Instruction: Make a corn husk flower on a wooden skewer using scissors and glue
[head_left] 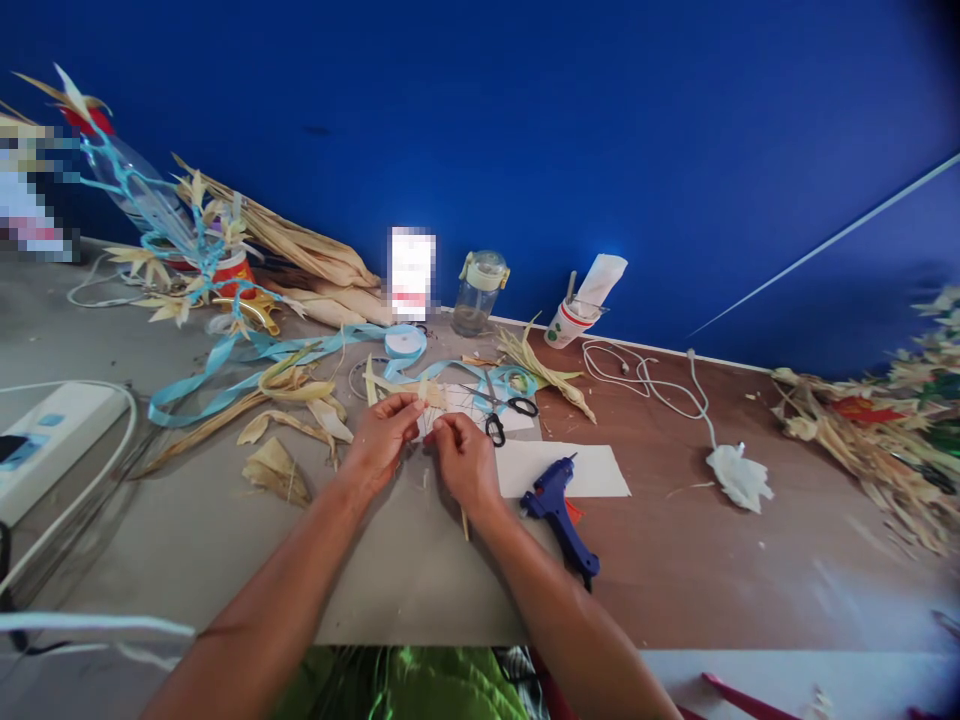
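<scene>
My left hand is closed in a pinch on a small pale corn husk piece, which stands up from its fingertips. Close beside it, my right hand is also pinched shut; what lies between its fingers is too small to make out. A thin straw-coloured strip shows below the right palm. Just beyond the hands lie scissors with black handles and a loop of light blue ribbon. To the right, a blue glue gun rests partly on a white card.
Dried corn husks and a blue ribbon roll lie to the left. Along the wall stand a lidded jar, a paper cup and a husk bundle. A power strip sits far left; a white cable lies right.
</scene>
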